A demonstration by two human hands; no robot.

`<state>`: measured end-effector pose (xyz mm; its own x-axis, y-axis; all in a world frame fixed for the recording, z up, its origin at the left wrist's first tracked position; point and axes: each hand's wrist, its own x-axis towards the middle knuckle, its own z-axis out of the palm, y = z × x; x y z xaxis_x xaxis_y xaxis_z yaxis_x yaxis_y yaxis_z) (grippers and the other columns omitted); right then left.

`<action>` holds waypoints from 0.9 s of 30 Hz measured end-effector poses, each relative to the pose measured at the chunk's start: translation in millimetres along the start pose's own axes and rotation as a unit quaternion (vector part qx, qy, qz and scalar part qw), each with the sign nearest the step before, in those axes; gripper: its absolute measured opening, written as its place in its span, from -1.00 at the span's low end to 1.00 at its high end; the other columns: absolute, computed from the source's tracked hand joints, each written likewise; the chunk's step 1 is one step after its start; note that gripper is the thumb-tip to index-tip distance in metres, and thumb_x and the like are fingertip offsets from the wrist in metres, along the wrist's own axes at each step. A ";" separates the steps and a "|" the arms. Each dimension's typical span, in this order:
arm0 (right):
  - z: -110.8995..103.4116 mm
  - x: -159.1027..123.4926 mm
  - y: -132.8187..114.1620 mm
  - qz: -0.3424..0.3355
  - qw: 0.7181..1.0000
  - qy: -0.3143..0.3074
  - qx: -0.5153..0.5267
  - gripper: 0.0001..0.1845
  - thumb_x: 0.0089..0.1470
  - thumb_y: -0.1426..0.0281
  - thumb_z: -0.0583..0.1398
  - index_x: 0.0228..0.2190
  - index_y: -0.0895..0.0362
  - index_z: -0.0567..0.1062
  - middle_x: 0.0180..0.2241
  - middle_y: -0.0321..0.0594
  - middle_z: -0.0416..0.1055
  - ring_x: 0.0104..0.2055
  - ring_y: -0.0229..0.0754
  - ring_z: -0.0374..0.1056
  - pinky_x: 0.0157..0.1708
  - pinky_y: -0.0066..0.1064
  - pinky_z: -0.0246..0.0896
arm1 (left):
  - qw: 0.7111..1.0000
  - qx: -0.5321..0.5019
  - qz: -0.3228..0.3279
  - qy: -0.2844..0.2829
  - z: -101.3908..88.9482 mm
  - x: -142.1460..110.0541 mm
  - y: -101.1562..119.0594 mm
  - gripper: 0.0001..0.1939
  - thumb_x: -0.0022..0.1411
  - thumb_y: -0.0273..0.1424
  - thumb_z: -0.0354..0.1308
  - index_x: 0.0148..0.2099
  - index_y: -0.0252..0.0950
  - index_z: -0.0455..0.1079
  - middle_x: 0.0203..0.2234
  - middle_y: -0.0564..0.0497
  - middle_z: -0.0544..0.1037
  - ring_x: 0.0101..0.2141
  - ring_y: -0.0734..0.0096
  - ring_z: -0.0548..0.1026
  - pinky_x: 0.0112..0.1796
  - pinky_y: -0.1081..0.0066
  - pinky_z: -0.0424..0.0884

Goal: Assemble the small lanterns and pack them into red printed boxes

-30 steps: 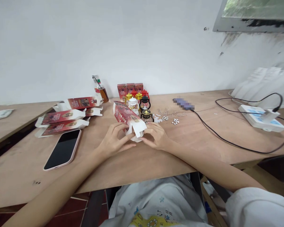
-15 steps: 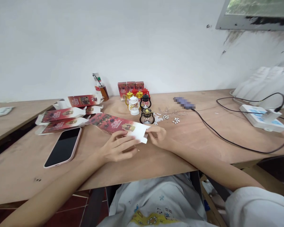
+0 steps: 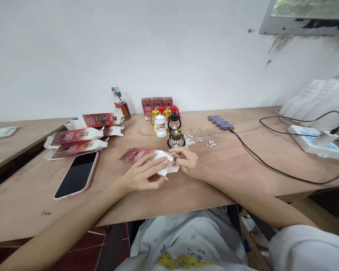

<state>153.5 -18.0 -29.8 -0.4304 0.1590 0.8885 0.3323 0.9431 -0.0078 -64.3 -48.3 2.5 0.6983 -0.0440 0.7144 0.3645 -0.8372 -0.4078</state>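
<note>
Between my hands, a red printed cardboard box [image 3: 135,155] lies tilted above the table, its white end flaps facing right. My left hand [image 3: 145,174] is wrapped over the box's near side, fingers across the white part. At the flap end, my right hand [image 3: 188,162] pinches a white flap with thumb and fingertips. Just behind stands a small black-and-gold lantern [image 3: 176,140]. More little lanterns, a white one [image 3: 160,126] and a black one [image 3: 174,121] among them, are grouped farther back with gold and red ones.
Unfolded red boxes [image 3: 73,136] pile up at left beside a phone [image 3: 77,175]. Several closed boxes [image 3: 157,102] and a bottle [image 3: 124,110] stand near the wall. Button cells [image 3: 211,143] and small bits lie right of the lanterns. A black cable [image 3: 271,165] runs to a power strip [image 3: 315,141].
The box has turned and its far end has drawn in, away from the pile at left. Its end flaps now stick out more toward my right hand.
</note>
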 end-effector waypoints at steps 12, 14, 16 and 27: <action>1.2 3.1 -6.6 -0.048 0.993 0.079 -0.068 -0.69 0.02 0.65 0.05 -0.65 0.12 0.31 -0.38 -0.24 0.35 -0.29 -0.22 0.23 -0.26 -0.29 0.15 | 0.992 0.049 0.113 -0.019 -2.2 5.4 4.6 -0.90 0.15 -0.47 0.19 -0.34 -0.23 0.30 -0.30 0.08 0.62 -0.11 0.39 0.54 0.00 0.29 0.41; -0.7 1.5 -4.4 -0.045 0.993 0.077 -0.076 -0.72 0.01 0.63 0.06 -0.62 0.10 0.34 -0.37 -0.24 0.33 -0.29 -0.22 0.21 -0.27 -0.29 0.12 | 0.992 0.066 0.111 -0.015 -4.5 7.4 4.3 -0.88 0.16 -0.45 0.22 -0.36 -0.24 0.30 -0.30 0.09 0.62 -0.12 0.40 0.55 -0.01 0.29 0.41; -4.0 -0.1 -1.0 -0.048 0.993 0.055 -0.092 -0.76 -0.01 0.59 0.07 -0.55 0.06 0.40 -0.39 -0.24 0.30 -0.33 -0.21 0.18 -0.30 -0.28 0.07 | 0.991 0.081 0.106 -0.008 -6.5 8.0 3.2 -0.85 0.16 -0.41 0.24 -0.37 -0.24 0.30 -0.31 0.09 0.62 -0.11 0.40 0.55 -0.03 0.29 0.41; -18.8 6.5 -4.4 -0.085 0.988 -0.035 -0.125 -0.76 0.09 0.31 0.08 -0.30 0.09 0.51 -0.42 -0.21 0.40 -0.37 -0.17 0.20 -0.37 -0.24 0.03 | 0.988 0.156 -0.004 0.015 -11.4 -2.3 -6.6 -0.86 0.19 -0.37 0.24 -0.21 -0.21 0.36 -0.34 0.09 0.62 -0.23 0.39 0.57 -0.12 0.30 0.29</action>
<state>165.0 -26.6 -15.4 -0.5525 0.0323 0.8329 0.4427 0.8580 0.2604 -75.3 -48.8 10.1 0.6783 -0.0578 0.7325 0.5453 -0.6285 -0.5546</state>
